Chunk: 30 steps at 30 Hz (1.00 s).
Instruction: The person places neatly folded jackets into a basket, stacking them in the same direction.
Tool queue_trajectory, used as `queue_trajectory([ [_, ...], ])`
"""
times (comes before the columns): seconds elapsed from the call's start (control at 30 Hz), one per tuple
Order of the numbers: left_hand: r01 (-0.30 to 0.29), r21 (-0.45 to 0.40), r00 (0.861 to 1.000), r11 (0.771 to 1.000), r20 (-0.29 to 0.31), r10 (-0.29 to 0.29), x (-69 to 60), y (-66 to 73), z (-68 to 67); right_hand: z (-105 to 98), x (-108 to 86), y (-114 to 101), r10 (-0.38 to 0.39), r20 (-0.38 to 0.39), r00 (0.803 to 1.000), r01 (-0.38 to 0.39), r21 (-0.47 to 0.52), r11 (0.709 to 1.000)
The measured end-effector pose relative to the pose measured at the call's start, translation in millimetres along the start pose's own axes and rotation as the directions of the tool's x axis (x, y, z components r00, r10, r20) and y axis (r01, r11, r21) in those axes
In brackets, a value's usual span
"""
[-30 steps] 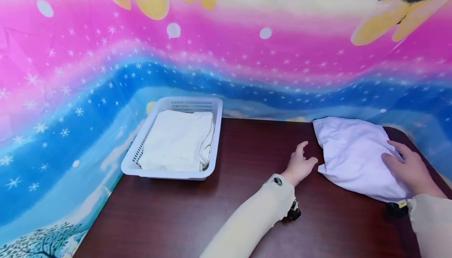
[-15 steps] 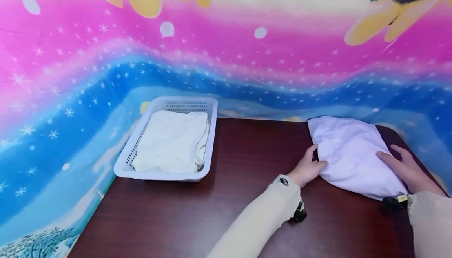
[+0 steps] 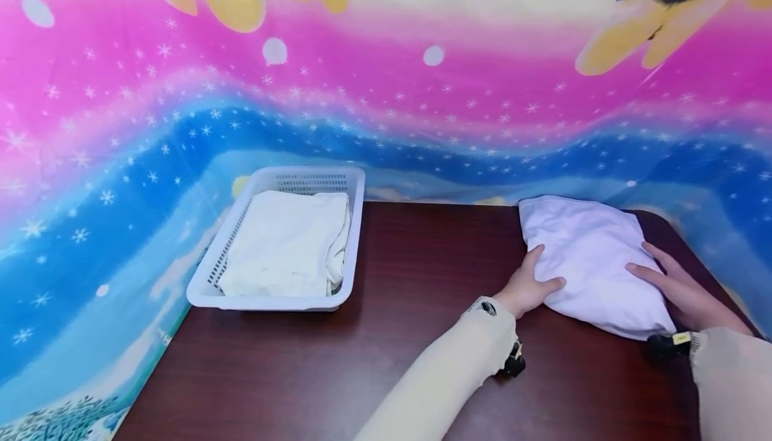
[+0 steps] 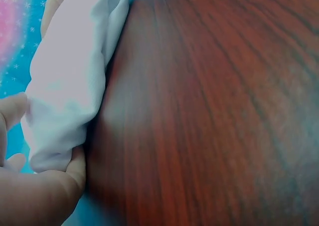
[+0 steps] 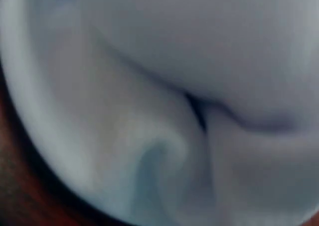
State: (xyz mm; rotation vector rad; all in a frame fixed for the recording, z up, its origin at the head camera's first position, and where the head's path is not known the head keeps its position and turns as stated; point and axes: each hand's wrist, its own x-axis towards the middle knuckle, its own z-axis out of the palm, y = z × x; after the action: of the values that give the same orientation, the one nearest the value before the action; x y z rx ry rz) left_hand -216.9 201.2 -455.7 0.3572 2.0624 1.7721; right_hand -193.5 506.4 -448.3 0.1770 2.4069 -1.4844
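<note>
A white, softly folded cloth [image 3: 591, 260] lies at the far right of the table, its kind not shown. My left hand [image 3: 523, 287] touches its left side, with thumb and forefinger spread along the edge. In the left wrist view, fingers [image 4: 14, 109] rest against the end of the cloth [image 4: 70, 71], and another digit lies low by the tabletop. On the opposite side, my right hand [image 3: 687, 293] presses the cloth with fairly straight fingers. Only blurred folds of the cloth [image 5: 199, 51] fill the right wrist view, where the right fingers are hidden.
A white plastic basket [image 3: 358, 226] with perforated sides stands at the back left, holding folded white fabric [image 3: 283, 243]. The dark brown table [image 3: 422, 260] meets a colourful printed backdrop [image 3: 362, 92] behind.
My left hand has come right, onto the cloth's left edge, and its projecting corner is tucked in. My right hand has shifted left along with the cloth's right edge. The view has turned slightly.
</note>
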Motion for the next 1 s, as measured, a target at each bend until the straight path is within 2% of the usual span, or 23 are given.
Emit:
queue_trajectory([
  [0.13, -0.001, 0.039, 1.000, 0.999, -0.026, 0.002, -0.5, -0.3, -1.7, 8, -1.1, -1, -0.028, 0.020, 0.999, 0.028, -0.018, 0.999],
  [0.23, -0.005, 0.054, 1.000, 0.999, -0.012, 0.006, -1.6, -0.1, -4.1, 12, -2.9, -2, -0.037, 0.021, 0.999, 0.038, -0.052, 0.998],
  [0.43, 0.020, -0.006, 0.995, 1.000, 0.100, -0.019, -4.0, 1.9, -11.2, 17, -6.6, -1, -0.052, 0.013, 0.999, 0.053, -0.093, 0.994],
  [0.53, 0.054, -0.072, 0.986, 0.996, 0.163, -0.042, -4.7, 3.7, -16.6, 20, -7.6, 0, -0.057, 0.015, 0.998, 0.058, -0.081, 0.995],
  [0.67, 0.118, -0.161, 0.970, 0.980, 0.229, -0.079, -4.6, 4.9, -22.3, 25, -7.5, -2, -0.055, 0.016, 0.998, 0.056, -0.076, 0.995],
  [0.73, 0.142, -0.175, 0.963, 0.974, 0.251, -0.095, -4.5, 4.7, -23.4, 28, -7.9, -3, -0.055, 0.015, 0.998, 0.056, -0.081, 0.995],
  [0.9, 0.181, -0.165, 0.955, 0.969, 0.264, -0.134, -6.6, 2.9, -22.8, 36, -10.0, -4, -0.059, 0.032, 0.998, 0.062, -0.087, 0.994],
  [1.0, 0.184, -0.146, 0.960, 0.972, 0.237, -0.146, -8.8, 2.3, -22.3, 42, -10.6, -5, -0.073, 0.043, 0.996, 0.076, -0.064, 0.995],
])
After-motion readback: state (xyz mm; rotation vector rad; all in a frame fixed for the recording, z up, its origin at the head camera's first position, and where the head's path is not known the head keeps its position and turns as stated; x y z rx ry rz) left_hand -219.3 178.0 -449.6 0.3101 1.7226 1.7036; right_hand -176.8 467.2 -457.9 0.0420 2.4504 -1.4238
